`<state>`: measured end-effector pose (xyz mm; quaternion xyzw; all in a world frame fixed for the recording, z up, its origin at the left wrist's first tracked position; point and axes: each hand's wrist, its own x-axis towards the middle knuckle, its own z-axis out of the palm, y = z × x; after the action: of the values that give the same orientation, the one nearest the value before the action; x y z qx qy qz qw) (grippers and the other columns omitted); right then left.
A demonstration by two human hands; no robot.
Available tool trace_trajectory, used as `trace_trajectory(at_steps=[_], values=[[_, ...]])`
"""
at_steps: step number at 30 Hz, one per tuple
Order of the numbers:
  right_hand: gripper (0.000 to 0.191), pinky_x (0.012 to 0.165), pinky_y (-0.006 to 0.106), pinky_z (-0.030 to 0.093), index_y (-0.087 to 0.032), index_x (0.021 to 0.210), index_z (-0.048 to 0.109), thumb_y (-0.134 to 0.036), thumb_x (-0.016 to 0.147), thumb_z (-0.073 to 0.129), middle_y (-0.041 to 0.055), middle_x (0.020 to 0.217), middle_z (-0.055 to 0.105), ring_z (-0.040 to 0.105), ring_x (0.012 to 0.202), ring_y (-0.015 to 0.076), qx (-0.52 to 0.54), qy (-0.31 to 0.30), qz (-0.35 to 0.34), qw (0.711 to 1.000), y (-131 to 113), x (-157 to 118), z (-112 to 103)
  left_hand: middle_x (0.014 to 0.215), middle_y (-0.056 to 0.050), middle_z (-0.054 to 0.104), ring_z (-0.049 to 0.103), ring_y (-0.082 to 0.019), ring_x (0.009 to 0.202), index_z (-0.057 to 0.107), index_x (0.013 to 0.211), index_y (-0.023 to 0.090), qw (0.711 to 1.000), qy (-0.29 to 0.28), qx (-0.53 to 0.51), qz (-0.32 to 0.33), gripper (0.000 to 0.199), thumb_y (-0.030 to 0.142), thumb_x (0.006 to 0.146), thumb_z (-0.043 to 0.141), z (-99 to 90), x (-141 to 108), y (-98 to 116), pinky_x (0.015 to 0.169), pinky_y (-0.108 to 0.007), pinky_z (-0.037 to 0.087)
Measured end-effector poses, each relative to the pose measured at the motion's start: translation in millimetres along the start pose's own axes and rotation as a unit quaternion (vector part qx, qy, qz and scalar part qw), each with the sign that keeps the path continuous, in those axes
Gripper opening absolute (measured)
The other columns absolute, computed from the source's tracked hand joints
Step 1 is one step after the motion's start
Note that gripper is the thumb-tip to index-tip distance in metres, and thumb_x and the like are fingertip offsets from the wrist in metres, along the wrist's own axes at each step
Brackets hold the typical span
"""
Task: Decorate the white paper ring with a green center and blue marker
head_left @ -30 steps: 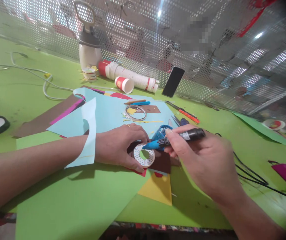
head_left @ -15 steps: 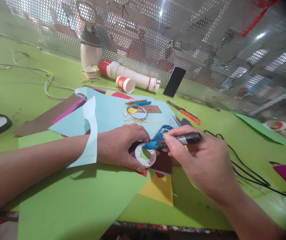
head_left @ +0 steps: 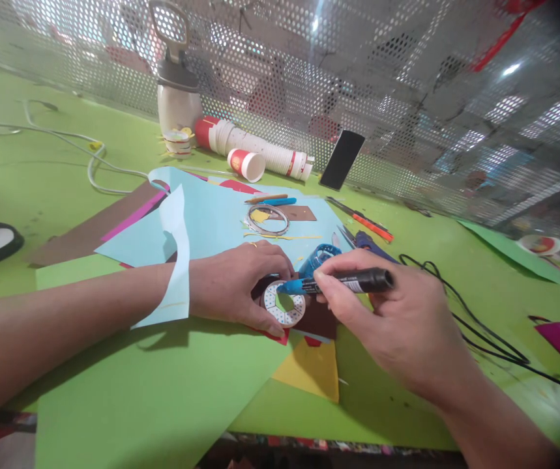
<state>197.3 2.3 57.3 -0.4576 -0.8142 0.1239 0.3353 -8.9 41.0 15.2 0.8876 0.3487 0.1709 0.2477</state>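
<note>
My left hand is curled around a small round white piece with blue dots, dark dividing lines and a green middle. Its thumb lies along the near edge. In my right hand a black-and-blue marker is pinched, its blue tip over the upper part of the round piece; whether the tip touches cannot be told. A strip of pale blue paper stands up beside my left wrist. Just beyond the marker is a blue tape dispenser or similar blue object, partly hidden.
Coloured sheets, among them green paper and yellow paper, cover the near table. A tape ring, scissors and an orange cutter lie beyond. Stacked paper cups, a bottle and a phone stand farther back.
The marker has dropped slightly and tilted flatter, with my right hand shifting a little. My left hand and the round piece stay almost in place.
</note>
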Motion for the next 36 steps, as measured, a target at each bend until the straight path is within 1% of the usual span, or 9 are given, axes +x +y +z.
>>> trace_trajectory(at_steps=[7,12,19,25,28,30,32,34,36], values=[[0.011,0.044,0.013,0.046,-0.022,0.072,0.068,-0.019,0.082,0.064,-0.006,0.059,0.065,0.056,0.047,0.0072,0.028,-0.022,0.03,0.999,-0.8,1.8,-2.8,0.112,-0.008,0.063,0.057,-0.026,0.105,0.063,0.107,0.019,1.0,0.008,0.013,0.011,0.056,0.047,0.064,0.085,0.3,-0.1,-1.2,0.091,-0.037,0.045],[0.013,0.04,0.017,0.044,-0.02,0.071,0.068,-0.027,0.081,0.066,-0.0007,0.062,0.07,0.063,0.052,0.0124,0.032,0.006,0.058,0.998,-0.9,2.5,2.3,0.114,-0.009,0.063,0.057,-0.027,0.107,0.062,0.108,0.018,1.0,0.007,0.006,0.006,0.058,0.048,0.064,0.085,0.6,-0.8,-1.6,0.093,-0.038,0.045],[0.019,0.037,0.019,0.039,-0.019,0.067,0.068,-0.032,0.082,0.067,0.0024,0.065,0.071,0.065,0.055,0.0146,0.032,0.027,0.031,0.999,-0.8,0.9,5.1,0.117,-0.009,0.062,0.056,-0.028,0.111,0.062,0.109,0.018,1.0,-0.001,-0.004,-0.005,0.059,0.047,0.064,0.085,-0.5,-0.8,-0.7,0.096,-0.039,0.044],[0.016,0.037,0.019,0.038,-0.02,0.066,0.068,-0.028,0.079,0.071,0.0,0.065,0.07,0.056,0.048,0.0108,0.023,0.033,0.018,0.999,0.5,0.0,4.8,0.116,-0.009,0.062,0.055,-0.028,0.11,0.062,0.109,0.019,1.0,-0.009,0.001,-0.005,0.057,0.046,0.064,0.085,-1.2,-0.7,0.2,0.095,-0.039,0.044],[0.015,0.037,0.02,0.039,-0.021,0.068,0.068,-0.029,0.08,0.071,-0.0006,0.063,0.07,0.059,0.048,0.0121,0.02,0.035,0.018,0.999,0.1,-0.5,3.1,0.116,-0.009,0.062,0.056,-0.028,0.109,0.062,0.108,0.018,1.0,-0.003,0.0,-0.002,0.058,0.047,0.063,0.086,-0.3,-0.4,-0.7,0.094,-0.038,0.044],[0.015,0.042,0.021,0.043,-0.021,0.069,0.068,-0.029,0.081,0.07,-0.0017,0.058,0.068,0.061,0.048,0.0129,0.02,0.051,0.013,0.998,-0.6,-0.5,0.6,0.114,-0.01,0.063,0.056,-0.027,0.108,0.062,0.107,0.016,1.0,0.004,0.0,0.003,0.06,0.048,0.063,0.086,0.2,0.0,-1.6,0.093,-0.038,0.045],[0.016,0.047,0.023,0.046,-0.022,0.069,0.066,-0.029,0.083,0.068,-0.0025,0.057,0.065,0.061,0.049,0.0131,0.016,0.084,0.008,0.996,-1.5,-0.3,-2.5,0.112,-0.01,0.064,0.057,-0.027,0.106,0.062,0.105,0.016,1.0,0.006,0.003,0.01,0.059,0.049,0.062,0.086,0.1,0.5,-2.1,0.092,-0.037,0.045],[0.019,0.05,0.024,0.046,-0.022,0.067,0.065,-0.029,0.084,0.067,-0.0032,0.056,0.062,0.057,0.048,0.0121,0.009,0.118,0.005,0.993,-1.7,-0.3,-5.4,0.112,-0.009,0.064,0.057,-0.026,0.106,0.062,0.103,0.017,1.0,0.002,0.004,0.015,0.056,0.049,0.064,0.085,-0.6,0.6,-1.9,0.092,-0.037,0.045],[0.021,0.049,0.025,0.044,-0.022,0.064,0.064,-0.029,0.085,0.067,-0.0038,0.053,0.059,0.052,0.046,0.0111,0.013,0.136,0.004,0.991,-1.1,-0.7,-7.3,0.113,-0.009,0.064,0.057,-0.025,0.107,0.062,0.102,0.018,1.0,-0.003,0.002,0.011,0.053,0.047,0.065,0.085,-1.3,0.4,-1.1,0.093,-0.036,0.044]])
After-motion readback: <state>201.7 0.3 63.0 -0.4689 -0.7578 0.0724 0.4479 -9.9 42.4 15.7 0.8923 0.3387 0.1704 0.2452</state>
